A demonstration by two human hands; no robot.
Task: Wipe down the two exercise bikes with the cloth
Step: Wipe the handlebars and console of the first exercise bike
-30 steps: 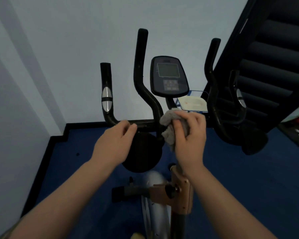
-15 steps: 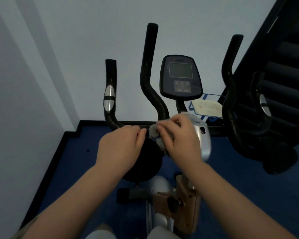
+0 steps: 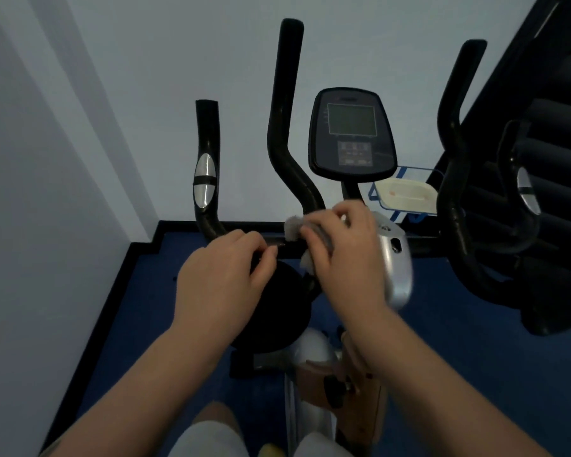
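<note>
Cloth: a small grey rag with a fuzzy, napped surface. It was bunched up under the right hand, so only a pale corner showed at the fingertips and a second fold lower down beside the palm.
Cloth position: pressed against the horizontal handlebar crossbar of the exercise bike, at the foot of the tall curved black handle and just below the console stem.
Right hand: fingers curled over the cloth and gripping it against the bar, knuckles up, wrist extending toward the lower right.
Left hand: fingers curled down around the crossbar just left of the cloth; fingertips near the cloth, though contact between them could not be confirmed.
Bike handles: matte black padded tubes; the short left handle carried an oval silver sensor plate split by a dark band. A matching plate appeared on a handle at the far right.
Console: dark oval housing with a grey rectangular screen above a small button panel, mounted on a black stem.
Bike body: a silver shroud sat just behind the right hand; a black round cover lay beneath both hands.
Floor: dark blue, edged with black trim against pale walls.
Background: a white tray in a blue wire frame stood behind the console, right of the stem.
</note>
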